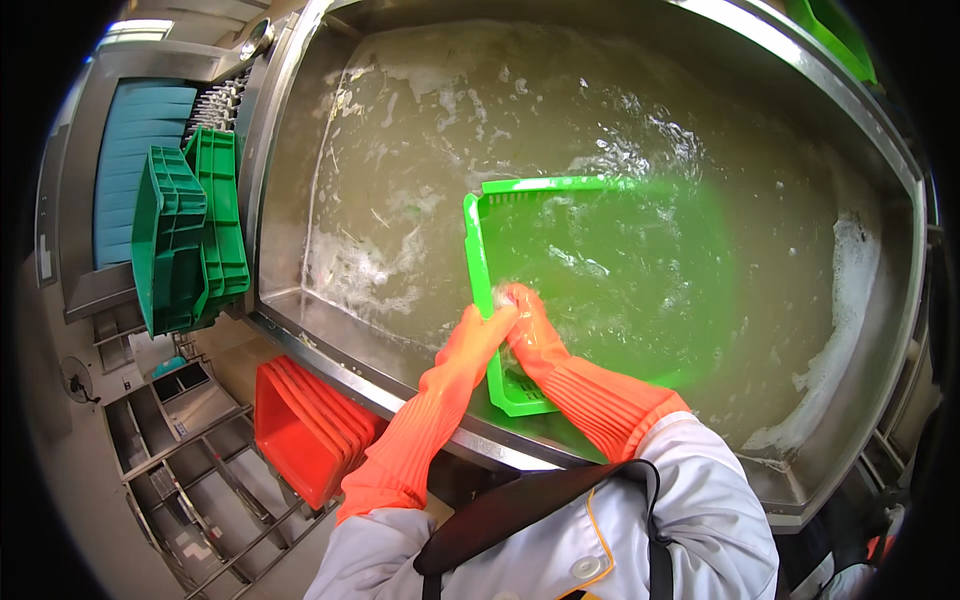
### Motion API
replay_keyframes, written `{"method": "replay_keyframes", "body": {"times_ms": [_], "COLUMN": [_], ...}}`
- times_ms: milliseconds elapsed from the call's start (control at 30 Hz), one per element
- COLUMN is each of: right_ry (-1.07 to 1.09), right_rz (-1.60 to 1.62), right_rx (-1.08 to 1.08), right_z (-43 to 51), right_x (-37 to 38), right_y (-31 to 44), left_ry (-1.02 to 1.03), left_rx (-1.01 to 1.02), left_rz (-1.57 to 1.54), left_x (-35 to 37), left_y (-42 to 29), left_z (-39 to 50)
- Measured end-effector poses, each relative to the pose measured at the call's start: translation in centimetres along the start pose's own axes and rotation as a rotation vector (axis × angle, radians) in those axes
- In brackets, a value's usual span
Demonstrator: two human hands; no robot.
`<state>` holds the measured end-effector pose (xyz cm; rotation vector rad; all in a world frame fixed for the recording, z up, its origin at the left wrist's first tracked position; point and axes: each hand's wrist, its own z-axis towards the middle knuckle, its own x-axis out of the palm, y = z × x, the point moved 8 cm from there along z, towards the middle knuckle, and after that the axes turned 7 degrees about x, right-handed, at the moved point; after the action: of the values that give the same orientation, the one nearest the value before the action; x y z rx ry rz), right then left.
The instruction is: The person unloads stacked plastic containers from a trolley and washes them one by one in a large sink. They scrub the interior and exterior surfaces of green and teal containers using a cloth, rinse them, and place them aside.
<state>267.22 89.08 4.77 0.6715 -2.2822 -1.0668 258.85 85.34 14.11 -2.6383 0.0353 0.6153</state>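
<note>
A bright green plastic crate point(478, 255) lies tilted in murky water in a large stainless steel sink point(289, 296); its right part is under the surface. My left hand point(487, 330), in an orange rubber glove, is at the crate's near left rim, and its fingers seem closed on it. My right hand point(531, 322), in a matching glove, is just inside that rim, close beside the left hand. Something pale or foamy shows between the fingertips; whether it is an object or water I cannot tell.
Dark green crates point(169, 240) stand left of the sink, before a machine opening with blue strip curtains point(142, 165). Stacked red baskets point(300, 427) are below the sink's left front edge. A metal rack point(202, 480) stands at lower left. Another green crate point(832, 37) is at top right.
</note>
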Motion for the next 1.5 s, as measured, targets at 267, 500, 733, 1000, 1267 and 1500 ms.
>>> {"method": "replay_keyframes", "body": {"times_ms": [267,500,733,1000,1267,1500], "right_ry": [-0.042,-0.087,-0.516,-0.391,-0.097,-0.013], "right_rz": [-0.394,-0.620,-1.022,-1.157,-1.073,-0.306], "right_rx": [-0.516,-0.121,0.160,0.518,0.845,0.307], "right_z": [3.9,9.2,2.4,-9.2,-16.3,-15.0], "right_x": [-1.5,-12.1,-26.5,-26.8,-20.3,-15.4], "right_y": [12.1,7.4,-2.9,-7.6,-7.7,-2.7], "left_ry": [-0.025,0.030,-0.236,-0.069,0.063,0.033], "left_rx": [0.018,0.186,0.267,0.033,0.193,0.403], "left_rz": [-0.025,-0.508,-0.028,0.356,0.046,0.178], "left_x": [-1.4,-4.7,-8.8,-2.7,0.7,-3.8], "left_y": [-3.3,-5.2,-3.2,2.2,1.0,-8.8], "left_z": [-6.9,-7.1,-4.4,1.4,2.6,-3.0]}}
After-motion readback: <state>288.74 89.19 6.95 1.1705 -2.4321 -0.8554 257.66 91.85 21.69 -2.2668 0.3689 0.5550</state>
